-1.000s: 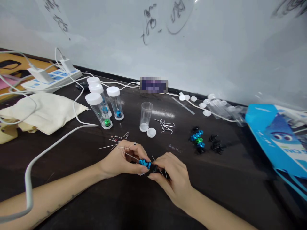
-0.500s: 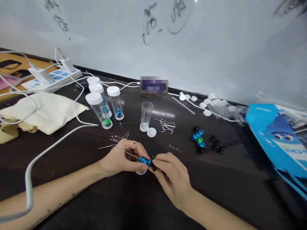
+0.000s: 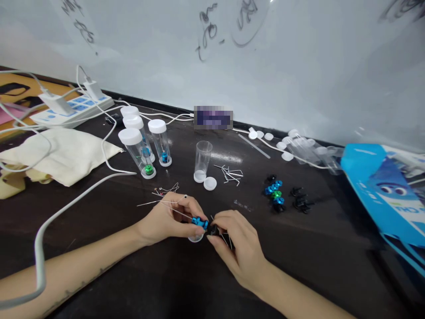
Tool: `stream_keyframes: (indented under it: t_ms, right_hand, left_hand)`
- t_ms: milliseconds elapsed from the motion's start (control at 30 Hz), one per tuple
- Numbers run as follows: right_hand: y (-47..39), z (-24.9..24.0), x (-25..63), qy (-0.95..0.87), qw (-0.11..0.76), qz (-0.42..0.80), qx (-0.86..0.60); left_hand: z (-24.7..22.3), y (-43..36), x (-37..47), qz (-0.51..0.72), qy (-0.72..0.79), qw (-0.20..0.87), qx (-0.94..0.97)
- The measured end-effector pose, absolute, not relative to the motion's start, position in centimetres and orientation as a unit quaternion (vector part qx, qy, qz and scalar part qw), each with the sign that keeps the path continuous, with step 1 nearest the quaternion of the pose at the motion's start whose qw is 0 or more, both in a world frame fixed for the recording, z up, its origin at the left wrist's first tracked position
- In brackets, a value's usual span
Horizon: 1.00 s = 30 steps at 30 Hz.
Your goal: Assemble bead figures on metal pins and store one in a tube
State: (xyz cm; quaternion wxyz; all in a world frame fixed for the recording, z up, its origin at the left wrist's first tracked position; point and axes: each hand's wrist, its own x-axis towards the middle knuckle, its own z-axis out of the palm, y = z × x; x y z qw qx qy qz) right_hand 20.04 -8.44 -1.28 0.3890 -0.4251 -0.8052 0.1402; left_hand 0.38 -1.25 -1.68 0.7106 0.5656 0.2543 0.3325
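My left hand [image 3: 181, 217] pinches a blue metal piece [image 3: 199, 223] between thumb and fingers, with a thin wire running from it back toward the palm. Just right of it, my right hand [image 3: 234, 239] has its thumb and forefinger around a small black part [image 3: 213, 229], close to the blue piece; whether they touch is unclear. Thin metal rods [image 3: 227, 239] show by the right palm. A clear round rim [image 3: 195, 238] is partly hidden below the left fingertips. Thin wires [image 3: 164, 192] lie behind my left hand.
Capped clear tubes [image 3: 130, 137] stand back left. An uncapped tube [image 3: 203, 159], a white cap [image 3: 210, 183] and bent metal rods [image 3: 229, 174] lie mid-table. Blue and green pieces [image 3: 275, 194] and black parts [image 3: 300, 200] sit right. A white cable [image 3: 40, 248] crosses the left forearm.
The right thumb has dropped slightly away from the fingers, showing more of the black part and the rods by the palm. My left hand has hardly moved.
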Motion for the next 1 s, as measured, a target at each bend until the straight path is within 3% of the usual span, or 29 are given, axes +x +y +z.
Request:
stream_keyframes:
  t_ms: [433,767,1000]
  right_hand:
    - [-8.5,-1.8,20.1,-0.797,0.426,0.136,-0.407]
    - [-8.2,-1.0,20.0,-0.816,0.372,0.152,-0.416]
    - [-8.4,-1.8,20.1,-0.8,0.419,0.12,-0.412]
  left_hand:
    - [-1.8,-1.1,0.4,0.335,0.257,0.71,0.564]
    - [-1.7,-1.4,0.5,0.324,0.247,0.717,0.565]
    - [-1.7,-1.2,0.4,0.333,0.256,0.711,0.564]
